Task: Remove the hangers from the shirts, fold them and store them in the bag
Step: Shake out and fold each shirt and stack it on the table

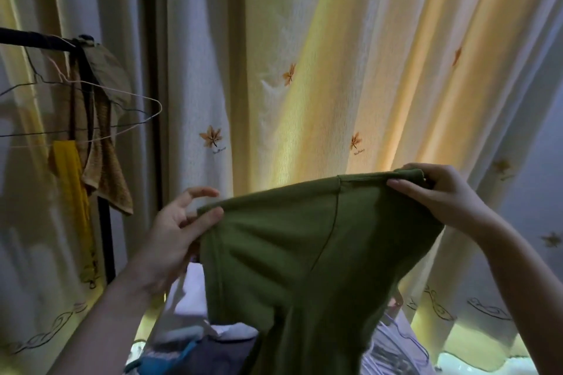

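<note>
**laundry_lurker:** ok so where's the shirt right now, and what are your hands doing with it?

**me:** The olive-green cotton shirt (304, 237) is up in the air in front of me, stretched between both hands. It fills the view from dead centre down to 6 o'clock, in front of the cream curtain (304, 55) with little orange leaves stitched on. My right hand (435, 192), at about 4 o'clock, has its fingers and thumb clamped round the top edge, a proper grip. My left hand (179, 228), around 8 o'clock, pinches the other end of that edge with the thumb flat on the front. Its forefinger sticks up loose and touches nothing.

**laundry_lurker:** is there a hanger inside it? and what's all that stuff on the side?

**me:** Honestly can't tell, the fabric hides whatever's in there. Over at 9 to 10 o'clock there's a black metal rail (30, 38) with thin wire hangers (122, 109) hooked on it. A yellow cloth (70, 179) and a brown woven towel (106, 167) dangle from the same end. Just under the shirt, toward 7 o'clock, a white folded garment (195, 286) sits on a heap of other clothes. It's too dark down there to make out more.
</note>
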